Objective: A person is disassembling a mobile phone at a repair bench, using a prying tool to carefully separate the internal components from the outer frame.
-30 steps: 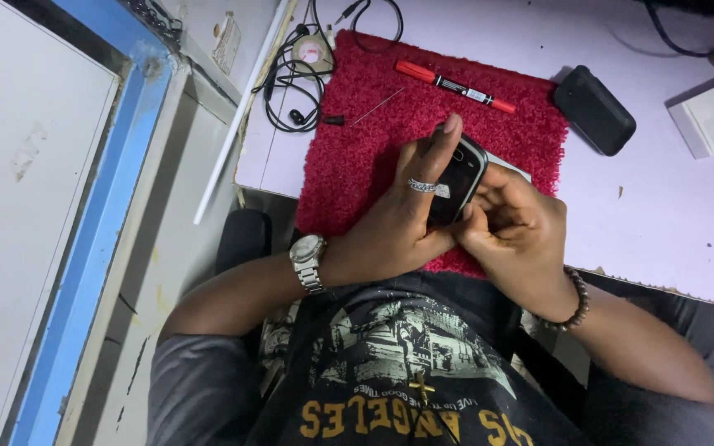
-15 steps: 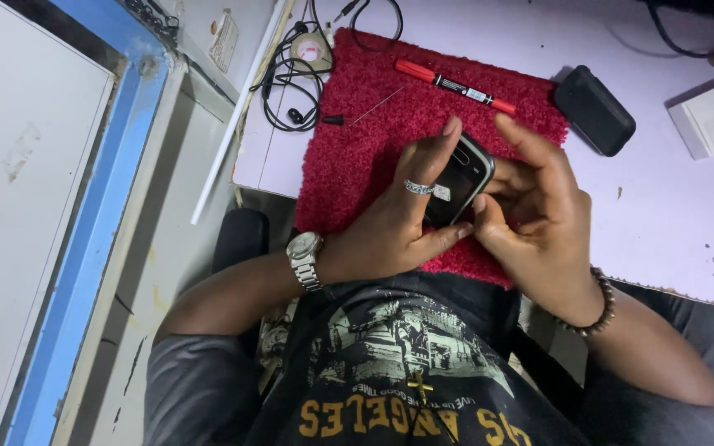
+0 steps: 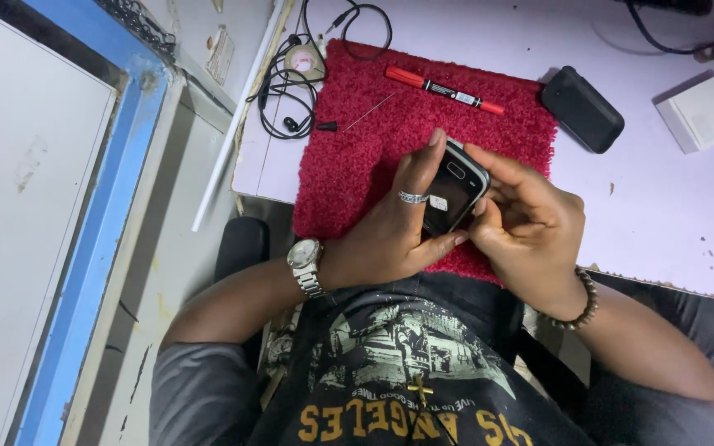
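Glossy black phone [image 3: 454, 194], fuzzy red mat [image 3: 357, 157]

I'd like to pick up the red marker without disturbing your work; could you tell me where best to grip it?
Grip the red marker at mid-barrel, coming from above. It lies flat and alone near the far edge of the red mat, its long sides free. The left hand and right hand, holding the phone, are nearer you.

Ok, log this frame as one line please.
left hand: grips small black phone | right hand: grips same phone | under: red mat | nearby: red marker, black case
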